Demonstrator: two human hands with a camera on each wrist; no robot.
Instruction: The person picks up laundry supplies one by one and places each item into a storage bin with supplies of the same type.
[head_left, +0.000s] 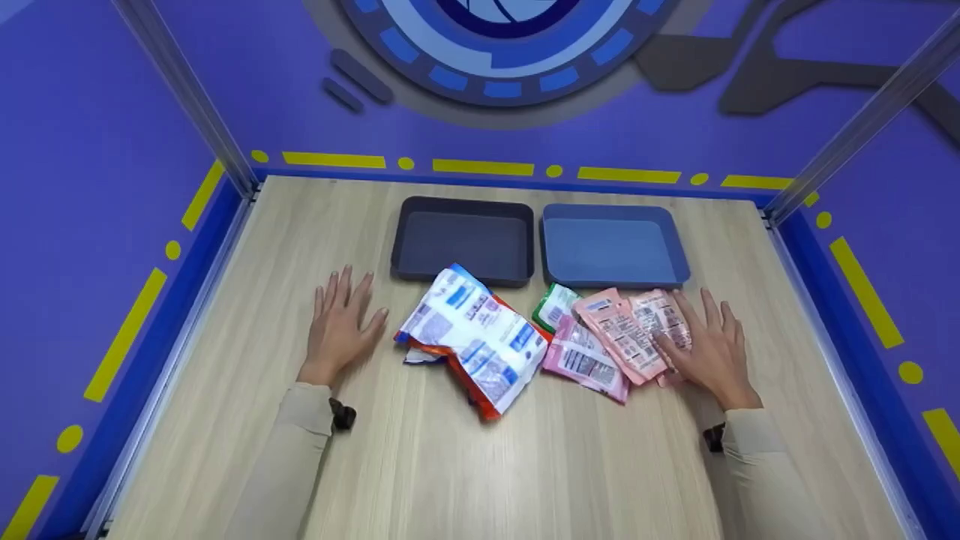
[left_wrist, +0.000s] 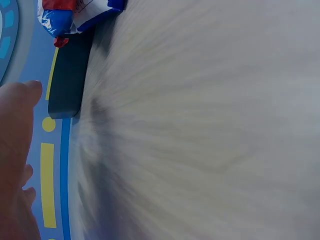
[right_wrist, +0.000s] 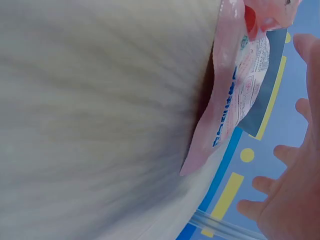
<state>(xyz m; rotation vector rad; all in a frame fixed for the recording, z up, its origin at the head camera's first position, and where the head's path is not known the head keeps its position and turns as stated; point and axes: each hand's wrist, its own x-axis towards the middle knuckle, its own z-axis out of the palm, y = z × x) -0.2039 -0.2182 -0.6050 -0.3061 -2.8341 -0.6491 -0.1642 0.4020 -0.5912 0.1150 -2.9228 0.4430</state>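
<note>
My left hand [head_left: 341,326] is spread flat above the table's left part, fingers straight and holding nothing. To its right lies a large white and blue bag [head_left: 472,330] with orange-red edges, overlapping another bag whose edge shows beneath. Beside the small packets is my right hand [head_left: 712,356], fingers extended; its thumb overlaps a pale pink packet [head_left: 660,311] in the head view, and contact cannot be told. Another pale pink packet [head_left: 622,337] lies partly over a pink packet [head_left: 585,360]. Behind them is a green-edged packet [head_left: 556,306]. The right wrist view shows a pink packet [right_wrist: 225,110] near the spread fingers.
A dark grey tray [head_left: 465,244] and a blue-grey tray [head_left: 616,244] stand side by side at the back of the wooden table [head_left: 570,465]. Blue-purple panels [head_left: 525,139] enclose the table at the back and both sides, with metal posts at the corners.
</note>
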